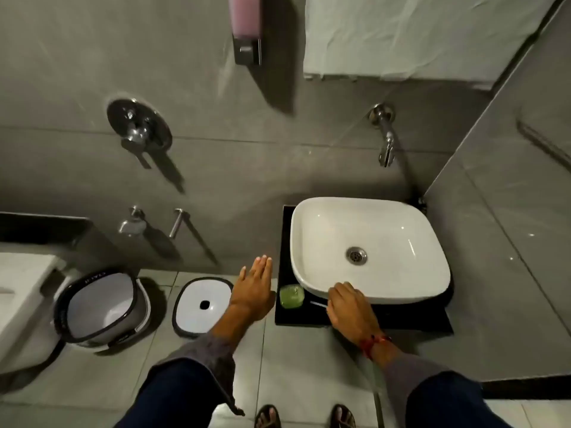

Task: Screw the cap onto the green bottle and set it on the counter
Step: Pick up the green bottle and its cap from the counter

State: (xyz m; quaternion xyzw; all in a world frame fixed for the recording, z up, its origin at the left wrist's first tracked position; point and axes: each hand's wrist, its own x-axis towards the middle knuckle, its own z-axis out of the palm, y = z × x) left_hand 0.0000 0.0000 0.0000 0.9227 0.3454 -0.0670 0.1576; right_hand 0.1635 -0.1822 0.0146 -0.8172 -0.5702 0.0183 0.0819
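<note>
The green bottle (292, 296) stands upright on the black counter (309, 319), at its front left corner beside the sink. I see it from above, and its top looks green; a cap cannot be told apart. My left hand (253, 288) hovers flat just left of the bottle, off the counter's edge, fingers straight and holding nothing. My right hand (349, 307) rests on the counter to the right of the bottle, against the sink's front rim, with its fingers bent down. A thin white object (318, 303) lies by its fingertips; whether the hand holds it is hidden.
A white basin (432, 230) fills most of the counter, with a wall tap (386, 143) above it. On the floor to the left are a bin lid (191, 316) and an open bin (92, 332). A wall runs close along the right.
</note>
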